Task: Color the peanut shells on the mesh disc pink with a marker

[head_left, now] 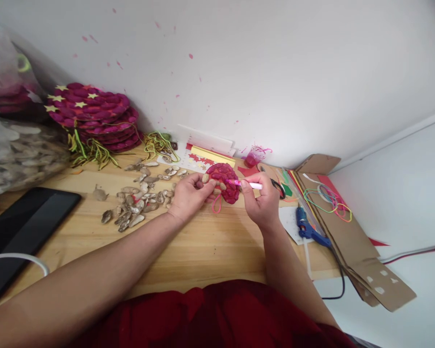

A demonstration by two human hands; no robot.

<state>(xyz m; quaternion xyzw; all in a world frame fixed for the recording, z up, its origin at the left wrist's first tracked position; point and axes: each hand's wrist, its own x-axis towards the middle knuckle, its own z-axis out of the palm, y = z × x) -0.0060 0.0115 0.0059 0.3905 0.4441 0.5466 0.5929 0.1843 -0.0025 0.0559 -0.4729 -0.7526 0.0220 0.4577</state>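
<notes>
A round magenta piece covered in nut shells (223, 170) is held above the wooden table, with a few shells near its left edge still bare tan. My left hand (192, 193) is closed on that left edge, thumb on top. A pink cord loop (216, 205) hangs below it. In my right hand (261, 202) is a white-handled paintbrush (254, 185), gripped like a pen, its pink-stained tip touching the shells. Loose brown shell halves (130, 208) lie in a heap left of my left hand.
Stacked magenta shell discs with yellow stars (94, 113) stand at back left, beside a bag of shells (32, 154). A dark tablet (29, 232) lies at left. A cup of pink paint (253, 158) is by the wall. A blue glue gun (310, 229), scissors (278, 188) and cardboard (348, 241) are right.
</notes>
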